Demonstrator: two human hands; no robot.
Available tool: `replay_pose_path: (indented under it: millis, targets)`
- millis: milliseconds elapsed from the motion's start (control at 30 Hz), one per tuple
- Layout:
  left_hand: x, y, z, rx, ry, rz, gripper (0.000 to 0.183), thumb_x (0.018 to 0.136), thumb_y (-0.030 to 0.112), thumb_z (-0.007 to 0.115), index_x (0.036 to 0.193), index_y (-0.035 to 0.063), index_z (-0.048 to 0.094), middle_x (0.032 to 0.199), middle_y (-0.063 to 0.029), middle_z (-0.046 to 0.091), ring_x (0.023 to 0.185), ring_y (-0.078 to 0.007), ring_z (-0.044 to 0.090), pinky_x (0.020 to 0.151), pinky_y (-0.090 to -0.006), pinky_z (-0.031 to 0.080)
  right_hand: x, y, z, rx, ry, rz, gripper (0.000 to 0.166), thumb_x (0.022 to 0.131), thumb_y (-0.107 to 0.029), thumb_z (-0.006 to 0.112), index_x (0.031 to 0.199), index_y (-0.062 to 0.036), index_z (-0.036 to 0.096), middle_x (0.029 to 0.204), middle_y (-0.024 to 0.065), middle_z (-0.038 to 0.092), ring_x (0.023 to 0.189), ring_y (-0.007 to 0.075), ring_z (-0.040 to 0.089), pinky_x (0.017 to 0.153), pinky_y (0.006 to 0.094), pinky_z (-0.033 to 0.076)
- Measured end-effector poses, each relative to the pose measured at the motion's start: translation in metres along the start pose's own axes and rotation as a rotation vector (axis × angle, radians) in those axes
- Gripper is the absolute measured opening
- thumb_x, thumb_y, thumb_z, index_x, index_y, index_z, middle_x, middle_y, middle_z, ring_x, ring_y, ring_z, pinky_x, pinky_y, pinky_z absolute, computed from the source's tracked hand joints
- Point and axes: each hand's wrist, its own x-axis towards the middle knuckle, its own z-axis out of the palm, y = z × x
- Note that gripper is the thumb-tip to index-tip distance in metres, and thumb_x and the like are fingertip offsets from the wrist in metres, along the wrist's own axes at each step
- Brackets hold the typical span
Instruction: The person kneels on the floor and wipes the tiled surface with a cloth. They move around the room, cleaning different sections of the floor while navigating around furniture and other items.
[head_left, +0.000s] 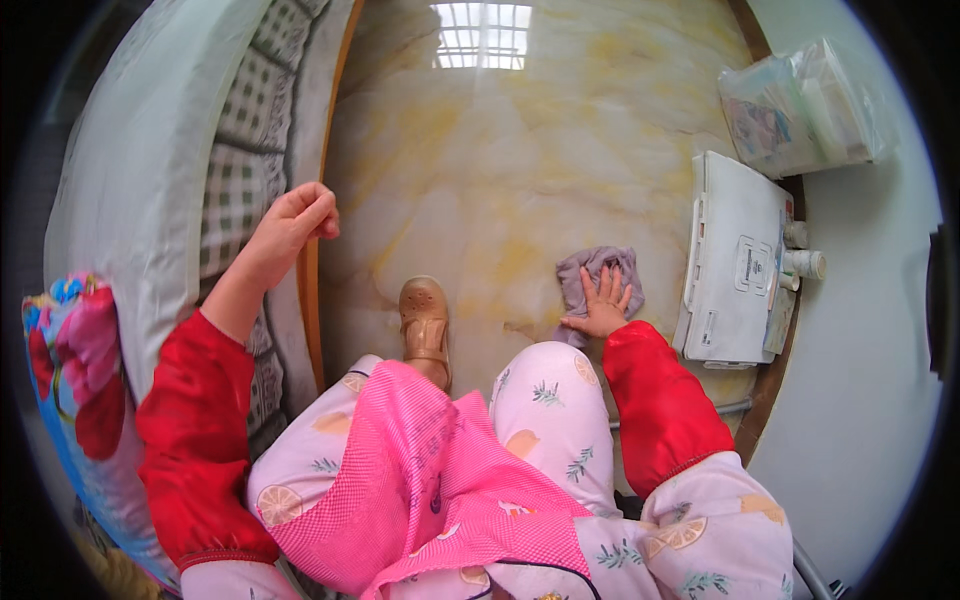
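My right hand (602, 304) lies flat with its fingers spread on a crumpled greyish-purple cloth (574, 271). The cloth rests on the glossy marble-patterned floor (487, 187), in front of my right knee. On the other side, my left hand (304, 212) is curled into a loose fist beside the bed's edge, and nothing shows in it. Red sleeve covers (667, 401) are on both forearms. A pink checked apron (427, 465) hangs across my lap between my knees.
A bed with a checked, ruffled skirt (244, 97) and wooden trim (309, 300) borders the left. At right, a white lidded plastic box (739, 259), small bottles (804, 262) and a clear bag of items (802, 112) stand by the wall. My tan clog (424, 315) is on the floor.
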Motion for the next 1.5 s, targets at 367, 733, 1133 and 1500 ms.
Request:
replay_pose_path:
  millis: [367,733,1133,1500]
  targets:
    - [-0.008,0.039,0.034,-0.082,0.132,0.11,0.017,0.098,0.014,0.046,0.084,0.0044,0.048,0.072,-0.0028,0.051,0.069,-0.0113,0.05,0.069,-0.0247,0.043,0.087,-0.021,-0.063,0.06,0.153,-0.022,0.1,0.066,-0.059,0.072,0.147,-0.0284,0.023,0.153,0.0209,0.006,0.141,0.041,-0.007,0.104,0.0657,-0.005]
    - [0.011,0.067,-0.001,-0.54,0.464,0.079,0.021,0.099,0.02,0.047,0.083,0.0059,0.047,0.073,-0.0031,0.049,0.069,-0.0136,0.048,0.07,-0.0276,0.043,0.254,-0.102,-0.192,0.075,0.173,0.119,0.094,0.075,-0.061,0.062,0.149,-0.0264,0.015,0.154,0.016,0.005,0.141,0.0382,-0.006,0.106,0.0648,0.0]
    - [0.211,0.101,0.025,-0.718,0.302,0.535,0.021,0.098,0.023,0.049,0.086,0.0061,0.051,0.08,-0.0024,0.052,0.076,-0.015,0.051,0.074,-0.0307,0.045,0.077,-0.118,-0.065,0.051,-0.199,-0.446,0.077,0.077,-0.035,0.06,0.145,-0.0226,0.027,0.152,0.0191,0.017,0.142,0.0387,0.001,0.107,0.0635,-0.002]
    - [0.211,0.044,-0.024,-0.875,0.569,0.519,0.018,0.095,0.024,0.054,0.085,0.0091,0.055,0.078,-0.0016,0.056,0.074,-0.0138,0.055,0.071,-0.0297,0.048,0.247,-0.252,-0.105,-0.164,-0.03,-1.22,0.046,0.077,-0.024,0.056,0.122,-0.0267,0.059,0.147,0.001,0.034,0.14,0.0242,0.019,0.112,0.0546,0.01]
